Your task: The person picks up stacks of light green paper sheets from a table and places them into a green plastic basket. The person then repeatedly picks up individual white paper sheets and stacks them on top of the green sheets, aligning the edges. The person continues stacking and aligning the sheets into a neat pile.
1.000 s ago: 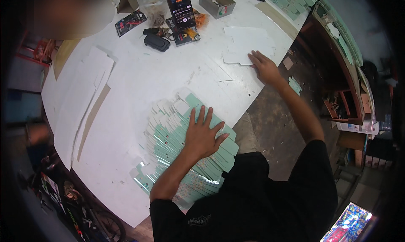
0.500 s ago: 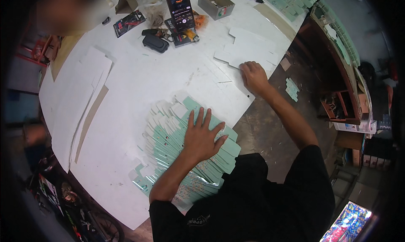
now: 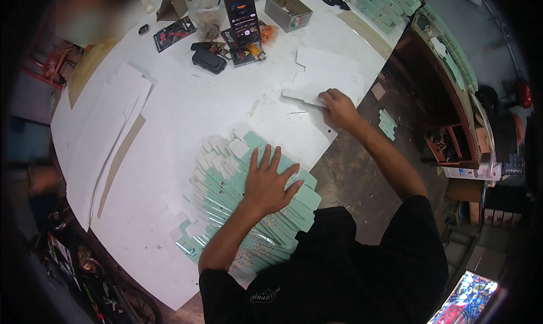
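Left hand [image 3: 268,180]: laid palm down on the green cartons, fingers spread wide and pointing away from the body, thumb out to the right; nothing is gripped.
Right hand [image 3: 339,110]: out to the right near the table's edge, fingers curled in a narrow grip on the near edge of the white card; the thumb's place cannot be made out.
White card [image 3: 334,69]: on the right part of the table, pale face up, with stepped, cut edges; its near edge looks slightly raised at the fingers. Whether it is one layer or several cannot be told.
Green cartons [image 3: 218,185]: flat and overlapping in a fan, just in front of the body, white flaps toward the far left side, partly under the left hand and forearm.
Table [image 3: 164,109]: white, under both hands, its right edge running beside the right wrist.
White sheets [image 3: 107,134]: lying at the table's left side, with a brown strip [image 3: 120,163] along their right edge.
Far side: an upright phone [image 3: 242,16], a black case [image 3: 209,61] to its left and a metal box [image 3: 288,12] to its right.
Far right corner: more green cartons, in rows [image 3: 376,4].
Floor: a green piece [image 3: 387,125] lies right of the table.
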### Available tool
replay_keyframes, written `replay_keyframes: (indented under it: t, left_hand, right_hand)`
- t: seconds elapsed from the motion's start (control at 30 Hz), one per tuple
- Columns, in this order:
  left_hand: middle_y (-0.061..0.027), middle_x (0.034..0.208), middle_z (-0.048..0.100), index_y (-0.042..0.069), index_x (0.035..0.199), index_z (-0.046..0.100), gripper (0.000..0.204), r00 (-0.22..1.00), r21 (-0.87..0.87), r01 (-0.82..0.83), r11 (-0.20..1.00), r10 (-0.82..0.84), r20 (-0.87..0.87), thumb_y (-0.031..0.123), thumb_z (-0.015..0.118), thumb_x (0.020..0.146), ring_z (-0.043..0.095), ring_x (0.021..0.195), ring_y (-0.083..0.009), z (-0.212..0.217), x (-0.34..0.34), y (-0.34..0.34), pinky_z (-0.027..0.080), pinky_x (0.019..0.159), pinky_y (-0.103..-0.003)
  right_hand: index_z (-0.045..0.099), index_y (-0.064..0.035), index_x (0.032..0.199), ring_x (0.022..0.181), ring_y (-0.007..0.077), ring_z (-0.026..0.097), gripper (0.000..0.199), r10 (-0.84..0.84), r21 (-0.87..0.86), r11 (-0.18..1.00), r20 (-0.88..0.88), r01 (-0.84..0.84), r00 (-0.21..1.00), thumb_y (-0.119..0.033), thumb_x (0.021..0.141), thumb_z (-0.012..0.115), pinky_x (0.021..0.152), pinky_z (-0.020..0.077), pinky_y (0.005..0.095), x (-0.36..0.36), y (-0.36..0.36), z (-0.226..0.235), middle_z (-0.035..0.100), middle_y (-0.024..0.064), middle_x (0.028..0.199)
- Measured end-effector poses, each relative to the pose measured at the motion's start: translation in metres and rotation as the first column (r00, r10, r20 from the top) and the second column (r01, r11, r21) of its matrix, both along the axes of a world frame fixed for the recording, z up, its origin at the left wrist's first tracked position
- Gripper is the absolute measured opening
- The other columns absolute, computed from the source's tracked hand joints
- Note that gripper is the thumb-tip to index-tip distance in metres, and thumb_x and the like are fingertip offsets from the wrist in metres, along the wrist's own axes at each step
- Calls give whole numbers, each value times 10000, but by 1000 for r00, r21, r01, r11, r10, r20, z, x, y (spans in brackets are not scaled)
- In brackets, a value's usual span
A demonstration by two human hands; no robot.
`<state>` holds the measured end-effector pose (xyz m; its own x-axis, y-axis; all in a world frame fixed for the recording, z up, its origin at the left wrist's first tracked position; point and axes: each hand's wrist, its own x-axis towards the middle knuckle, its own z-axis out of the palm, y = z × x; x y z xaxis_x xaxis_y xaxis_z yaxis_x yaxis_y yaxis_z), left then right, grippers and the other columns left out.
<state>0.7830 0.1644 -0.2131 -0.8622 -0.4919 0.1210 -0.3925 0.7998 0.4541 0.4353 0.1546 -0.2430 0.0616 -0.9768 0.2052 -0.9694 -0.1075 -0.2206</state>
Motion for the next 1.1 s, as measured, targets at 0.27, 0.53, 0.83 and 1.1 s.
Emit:
replay_keyframes:
  t: [0.27, 0.53, 0.83, 1.1]
  left_hand:
    - [-318, 1535, 494, 245, 1354, 718, 488, 999, 10, 11, 1000, -11, 52, 558, 545, 1022, 393, 1474, -523, 3, -1, 0, 176, 1240, -655]
    - [-303, 1497, 545, 135, 1372, 710, 599, 991, 5, -19, 1000, 18, 134, 578, 570, 995, 434, 1455, -507, 5, -1, 0, 204, 1241, -635]
    - [-291, 1472, 574, 112, 1345, 720, 532, 998, 2, -31, 1000, 31, 63, 500, 577, 1011, 482, 1411, -505, 8, -1, -1, 230, 1227, -638]
    - [-280, 1476, 575, 117, 1342, 716, 451, 999, -5, -35, 999, 35, 26, 407, 578, 1026, 496, 1401, -495, 6, -2, -2, 255, 1220, -630]
  right_hand:
    - [648, -39, 1135, 970, 380, 674, 331, -32, 40, 999, 88, 28, 996, -46, 813, 726, 853, 556, 497, 25, 10, 2, 674, 191, 975]
    - [655, 12, 1260, 939, 365, 680, 398, -48, 152, 988, 373, -10, 927, -144, 909, 755, 812, 538, 461, 103, 52, 1, 662, 188, 948]
    - [576, 144, 1348, 981, 321, 572, 570, 31, -85, 996, -41, -34, 999, -240, 945, 698, 804, 500, 421, 123, 56, 5, 580, 205, 1069]
    - [545, 107, 1412, 989, 338, 626, 616, 152, 71, 987, -162, -143, 975, -76, 835, 663, 785, 572, 437, 114, 69, 13, 616, 206, 1117]
